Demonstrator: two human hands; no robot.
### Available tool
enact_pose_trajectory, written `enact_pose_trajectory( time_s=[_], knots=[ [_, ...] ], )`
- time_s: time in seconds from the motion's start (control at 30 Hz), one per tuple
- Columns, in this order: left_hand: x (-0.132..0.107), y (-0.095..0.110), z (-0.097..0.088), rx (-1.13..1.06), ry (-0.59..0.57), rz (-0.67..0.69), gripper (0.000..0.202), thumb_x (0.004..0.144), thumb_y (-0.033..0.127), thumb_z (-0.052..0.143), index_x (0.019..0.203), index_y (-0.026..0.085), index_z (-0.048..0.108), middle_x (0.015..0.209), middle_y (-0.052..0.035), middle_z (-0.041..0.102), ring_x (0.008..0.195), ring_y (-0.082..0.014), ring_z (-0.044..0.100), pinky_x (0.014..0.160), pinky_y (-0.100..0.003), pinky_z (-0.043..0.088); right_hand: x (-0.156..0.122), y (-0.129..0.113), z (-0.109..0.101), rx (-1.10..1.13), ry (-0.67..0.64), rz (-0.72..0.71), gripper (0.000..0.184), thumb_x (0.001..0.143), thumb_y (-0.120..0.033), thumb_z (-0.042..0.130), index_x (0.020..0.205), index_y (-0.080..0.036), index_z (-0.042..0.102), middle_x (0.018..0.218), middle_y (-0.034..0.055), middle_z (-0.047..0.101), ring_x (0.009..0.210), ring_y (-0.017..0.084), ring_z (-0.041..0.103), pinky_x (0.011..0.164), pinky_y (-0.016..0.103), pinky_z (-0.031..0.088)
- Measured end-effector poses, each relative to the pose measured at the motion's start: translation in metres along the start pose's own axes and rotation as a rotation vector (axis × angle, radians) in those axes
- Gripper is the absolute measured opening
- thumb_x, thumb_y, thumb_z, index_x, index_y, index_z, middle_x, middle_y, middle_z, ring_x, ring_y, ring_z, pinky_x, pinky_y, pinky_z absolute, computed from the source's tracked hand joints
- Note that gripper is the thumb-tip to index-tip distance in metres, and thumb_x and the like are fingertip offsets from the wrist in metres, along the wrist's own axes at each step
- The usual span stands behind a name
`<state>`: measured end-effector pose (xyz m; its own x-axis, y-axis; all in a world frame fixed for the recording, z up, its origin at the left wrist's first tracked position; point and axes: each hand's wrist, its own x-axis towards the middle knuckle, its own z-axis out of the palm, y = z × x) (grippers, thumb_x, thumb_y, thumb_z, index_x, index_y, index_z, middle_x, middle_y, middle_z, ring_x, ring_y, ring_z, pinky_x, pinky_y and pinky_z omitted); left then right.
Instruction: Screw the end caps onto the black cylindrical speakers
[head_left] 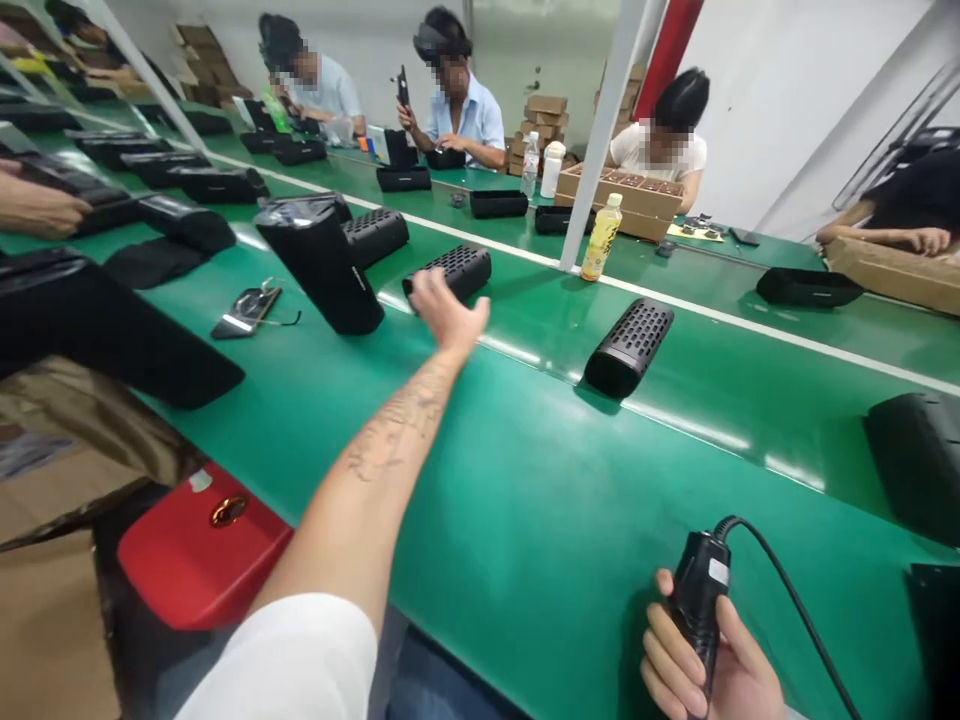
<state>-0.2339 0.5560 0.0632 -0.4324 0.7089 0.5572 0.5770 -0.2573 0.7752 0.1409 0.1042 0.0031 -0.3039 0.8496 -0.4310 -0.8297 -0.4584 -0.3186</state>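
Note:
My left hand point(448, 312) is stretched far out over the green belt point(540, 480), fingers extended, reaching onto the near end of a black perforated speaker shell point(457, 268). Whether it grips the shell I cannot tell. My right hand point(705, 660) is near the belt's front edge, fingers wrapped round a black corded electric screwdriver point(699, 590), its cable point(795, 600) curving off to the right. Another perforated shell point(630, 345) lies to the right of my left hand. A larger black speaker in clear film point(322, 258) stands to its left.
Several more black shells lie along the belt. A phone point(247, 310) lies left of centre. A yellow drink bottle point(602, 236) stands by a white post point(600, 130). Three people sit across the belt with cardboard boxes point(630, 195). A red case point(199, 550) sits below left.

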Motion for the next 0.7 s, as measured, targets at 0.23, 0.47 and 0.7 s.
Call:
enact_pose_trajectory(
  time_s=[0.23, 0.47, 0.7],
  knots=[
    [0.071, -0.043, -0.034, -0.14, -0.019, -0.502, 0.13, 0.059, 0.002, 0.11, 0.169, 0.015, 0.042, 0.183, -0.0287, 0.043, 0.176, -0.0429, 0.045, 0.151, -0.059, 0.028, 0.012, 0.002, 0.007, 0.003, -0.107, 0.011, 0.048, 0.11, -0.075, 0.063, 0.119, -0.03, 0.078, 0.065, -0.0107, 0.039, 0.047, 0.007, 0.014, 0.05, 0.027, 0.041],
    [-0.02, 0.041, -0.025, -0.435, 0.027, -0.543, 0.081, 0.085, 0.028, 0.1, 0.148, 0.019, 0.049, 0.157, -0.0194, 0.069, 0.14, -0.0256, 0.075, 0.132, -0.047, 0.058, 0.022, -0.014, 0.026, -0.126, -0.154, -0.096, 0.041, 0.109, -0.066, 0.072, 0.119, -0.027, 0.076, 0.065, -0.0119, 0.042, 0.052, 0.008, 0.013, 0.048, 0.021, 0.04],
    [-0.195, 0.117, -0.1, -0.694, -0.311, -0.397, 0.101, 0.058, 0.059, 0.111, 0.14, 0.024, 0.063, 0.137, -0.0108, 0.078, 0.124, -0.0314, 0.08, 0.12, -0.05, 0.067, -0.014, -0.02, 0.075, -0.521, -0.389, -0.492, 0.057, 0.102, -0.083, 0.06, 0.108, -0.027, 0.069, 0.059, -0.0142, 0.041, 0.042, 0.005, 0.029, 0.049, 0.02, 0.039]
  ],
)
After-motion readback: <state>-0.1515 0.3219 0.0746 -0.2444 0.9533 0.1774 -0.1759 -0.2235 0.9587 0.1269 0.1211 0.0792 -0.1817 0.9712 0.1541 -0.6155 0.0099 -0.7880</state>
